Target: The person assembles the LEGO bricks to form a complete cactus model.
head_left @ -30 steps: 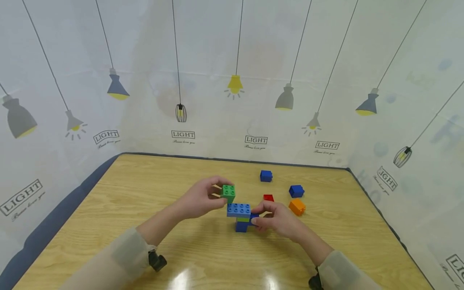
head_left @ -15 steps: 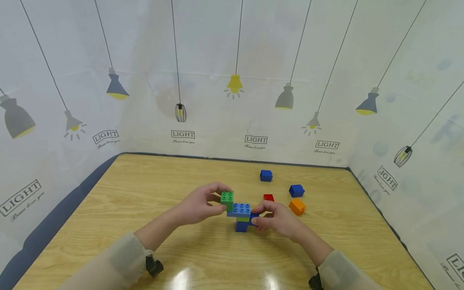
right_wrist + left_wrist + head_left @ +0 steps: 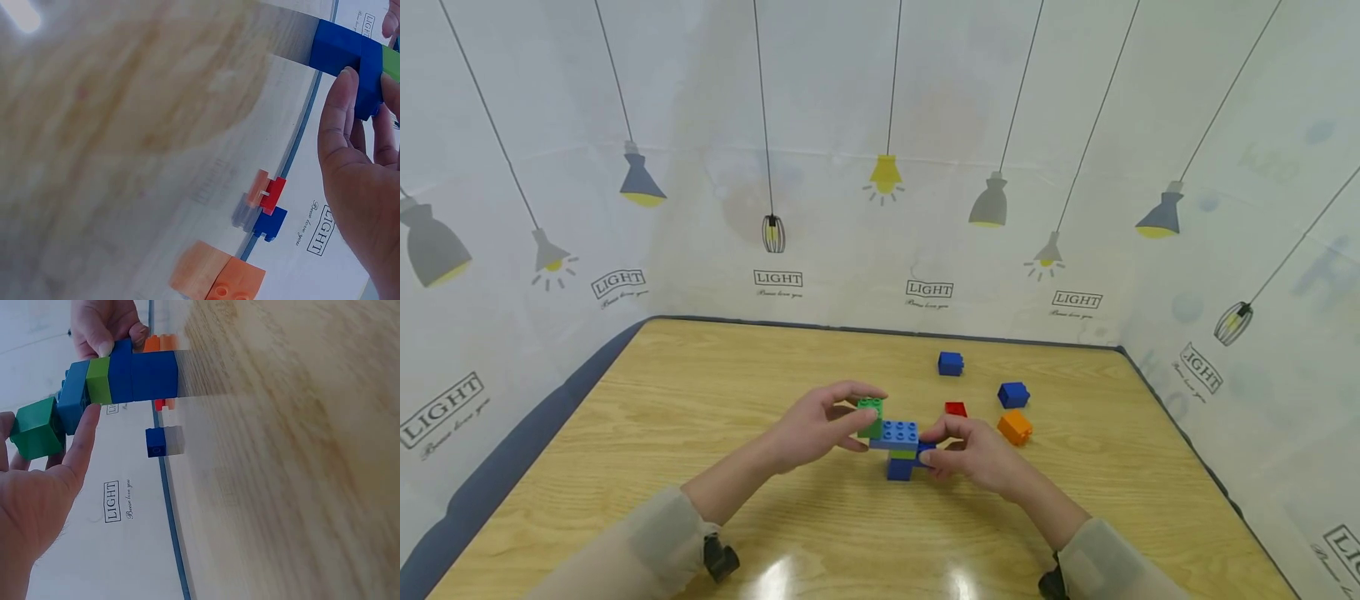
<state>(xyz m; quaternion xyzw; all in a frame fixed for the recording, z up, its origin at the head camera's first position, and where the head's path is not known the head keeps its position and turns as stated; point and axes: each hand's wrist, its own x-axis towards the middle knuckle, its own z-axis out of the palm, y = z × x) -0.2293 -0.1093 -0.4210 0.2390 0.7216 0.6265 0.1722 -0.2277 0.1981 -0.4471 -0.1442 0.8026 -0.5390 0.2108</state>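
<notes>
Grips green four-stud brick (image 3: 35, 428) in left hand (image 3: 812, 429) on left end of light-blue eight-stud brick (image 3: 901, 432), pinches dark-blue side brick (image 3: 370, 78) in right hand (image 3: 981, 454), presumably countering leftward tipping from overhang.

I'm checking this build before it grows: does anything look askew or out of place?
Mainly the green block: it juts past the left end of the light-blue brick, so the top looks lopsided. The loose orange block also lies on its side, studs facing sideways. I see no damage.
</notes>
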